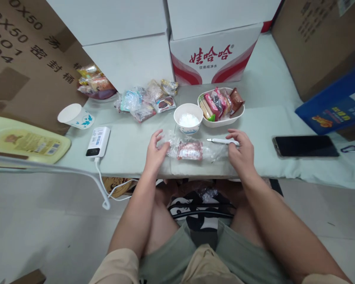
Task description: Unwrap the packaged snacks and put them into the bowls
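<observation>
While the carton (214, 59) reads "娃哈哈 饮用纯净水", left fingers (157, 136), loosely curled, hold the wrapper (210, 153) around a packet (190, 150) lying left-to-right; right fingers (239, 135) pinch a leftward-pointing white cutter (220, 141).

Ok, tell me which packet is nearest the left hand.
The reddish packet in clear plastic, lying between the left hand and right hand; the others sit farther back, in the white tray, in the purple bowl or heaped before the white boxes.

A person (133, 217) wore a tan fabric top (205, 266) with short sleeves (118, 265) and grey-green cloth shorts (250, 254), left hand (156, 153) and right hand (241, 152) bare.
</observation>
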Tool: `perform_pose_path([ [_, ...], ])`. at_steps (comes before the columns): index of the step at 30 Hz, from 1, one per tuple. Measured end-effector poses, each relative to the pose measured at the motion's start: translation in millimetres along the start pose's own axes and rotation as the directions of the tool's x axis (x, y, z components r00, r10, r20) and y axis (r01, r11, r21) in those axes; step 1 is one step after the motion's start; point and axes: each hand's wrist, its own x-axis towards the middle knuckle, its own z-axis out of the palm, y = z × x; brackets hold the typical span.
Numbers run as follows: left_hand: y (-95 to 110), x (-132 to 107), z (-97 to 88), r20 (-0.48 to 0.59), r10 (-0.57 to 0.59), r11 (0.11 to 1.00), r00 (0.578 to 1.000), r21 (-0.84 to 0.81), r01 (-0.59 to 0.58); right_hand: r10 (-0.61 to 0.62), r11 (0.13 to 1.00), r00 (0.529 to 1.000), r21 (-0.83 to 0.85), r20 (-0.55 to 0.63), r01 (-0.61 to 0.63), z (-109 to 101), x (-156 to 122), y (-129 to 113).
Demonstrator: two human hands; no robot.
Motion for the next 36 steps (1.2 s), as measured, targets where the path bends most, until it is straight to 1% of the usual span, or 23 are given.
perform_pose_path([
  [2,0.3,0.8,-1.7,0.027,0.109,0.993,0.994,0.046,-0.110,-0.102,0.995,0.990,0.032,0.093,0.100,2.0,-2.8,-5.7],
  [3,0.9,1.2,-2.4,0.036,0.148,0.986,0.988,0.076,-0.151,-0.164,0.986,0.974,0.029,0.154,0.161,4.0,-5.0,-9.5],
  [5,2.7,1.2,-3.9,0.033,0.183,0.973,0.982,0.135,-0.186,-0.269,0.958,0.928,-0.024,0.257,0.284,7.9,-10.5,-17.4],
  [7,5.0,-0.4,-6.5,0.001,0.204,0.968,0.979,0.149,-0.202,-0.335,0.921,0.883,-0.084,0.327,0.381,10.0,-17.3,-24.0],
  [9,8.3,-3.9,-10.7,-0.048,0.253,0.966,0.966,0.074,-0.249,-0.376,0.890,0.836,-0.094,0.399,0.445,9.3,-24.3,-28.1],
  [11,12.3,-8.4,-16.8,-0.091,0.278,0.954,0.956,-0.092,-0.286,-0.405,0.875,0.792,-0.057,0.456,0.480,6.7,-30.4,-29.8],
  [13,15.7,-11.4,-24.3,-0.103,0.231,0.927,0.968,-0.280,-0.251,-0.407,0.874,0.765,-0.029,0.500,0.485,3.9,-34.5,-30.1],
  [15,16.3,-10.7,-31.8,-0.113,0.132,0.908,0.985,-0.386,-0.166,-0.356,0.872,0.747,-0.087,0.561,0.481,1.9,-36.6,-30.2],
  [17,13.1,-6.5,-37.1,-0.173,0.043,0.933,0.984,-0.344,-0.101,-0.262,0.849,0.735,-0.214,0.626,0.484,1.0,-36.8,-31.0],
  [19,7.5,-1.4,-38.3,-0.217,0.035,0.985,0.975,-0.160,-0.071,-0.185,0.813,0.727,-0.314,0.661,0.491,0.9,-35.6,-32.5],
  [20,4.6,0.3,-37.4,-0.196,0.062,0.997,0.979,-0.031,-0.070,-0.166,0.804,0.726,-0.335,0.667,0.492,1.1,-34.8,-33.4],
  [21,2.3,1.0,-35.5,-0.140,0.095,0.992,0.986,0.101,-0.081,-0.156,0.802,0.730,-0.347,0.665,0.487,1.4,-34.0,-34.0],
  [23,0.6,-1.0,-30.0,0.048,0.133,0.943,0.990,0.300,-0.141,-0.135,0.812,0.753,-0.364,0.644,0.456,2.3,-32.5,-34.5],
  [25,3.2,-6.2,-23.5,0.247,0.130,0.901,0.960,0.374,-0.218,-0.100,0.828,0.790,-0.390,0.605,0.403,3.5,-31.2,-33.9],
  [27,8.6,-12.0,-16.9,0.404,0.127,0.893,0.906,0.350,-0.281,-0.082,0.844,0.818,-0.397,0.569,0.361,4.6,-30.0,-33.0],
  [28,11.6,-14.4,-13.5,0.457,0.125,0.900,0.881,0.321,-0.294,-0.086,0.851,0.825,-0.390,0.558,0.352,5.0,-29.3,-32.9],
  [29,14.3,-16.4,-9.8,0.487,0.118,0.913,0.865,0.289,-0.287,-0.094,0.857,0.829,-0.379,0.551,0.349,5.4,-28.7,-33.2],
  [30,16.9,-17.9,-5.9,0.493,0.104,0.931,0.864,0.257,-0.258,-0.107,0.862,0.828,-0.363,0.550,0.353,5.7,-28.2,-34.0],
  [31,19.1,-19.2,-1.6,0.480,0.077,0.952,0.874,0.224,-0.207,-0.124,0.866,0.822,-0.344,0.555,0.363,5.9,-27.7,-35.0],
  [32,21.2,-20.3,2.7,0.451,0.037,0.973,0.892,0.187,-0.135,-0.144,0.865,0.813,-0.327,0.564,0.380,6.3,-27.5,-36.3],
  [34,25.1,-22.5,11.3,0.375,-0.080,0.995,0.923,0.089,0.050,-0.184,0.858,0.792,-0.297,0.582,0.418,7.5,-27.4,-38.4],
  [35,27.1,-23.5,15.2,0.348,-0.148,0.988,0.926,0.024,0.149,-0.199,0.858,0.786,-0.284,0.585,0.428,8.5,-27.6,-38.8],
  [36,29.2,-24.4,18.5,0.338,-0.215,0.969,0.916,-0.045,0.244,-0.206,0.863,0.785,-0.268,0.585,0.427,9.9,-27.7,-38.6],
])
